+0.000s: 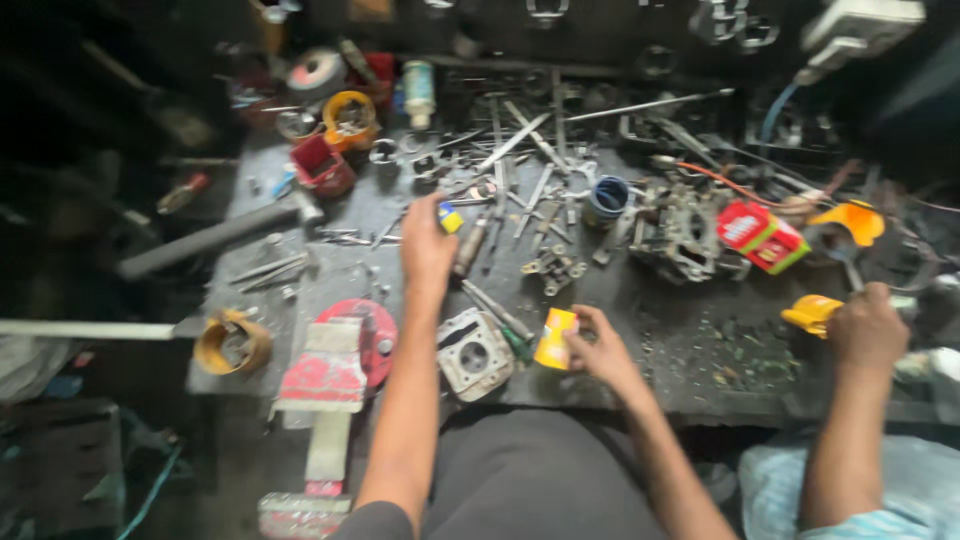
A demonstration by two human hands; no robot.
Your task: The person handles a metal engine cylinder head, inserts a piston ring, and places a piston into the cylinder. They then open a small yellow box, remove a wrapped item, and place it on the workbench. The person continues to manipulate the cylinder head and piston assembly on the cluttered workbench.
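The left hand (428,245) reaches out over the dark, cluttered metal counter (690,345), fingers closed around a small blue-and-yellow tube (450,216) among scattered steel wrenches (520,160). The right hand (600,350) grips a small yellow-orange carton (555,338) near the front edge, beside a grey metal engine cylinder block (474,354). A co-worker's hand (866,328) rests at the right.

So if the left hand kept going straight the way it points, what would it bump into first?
The left hand points up the bench. Probably first comes the pile of wrenches just beyond it, though blur makes depth unsure.
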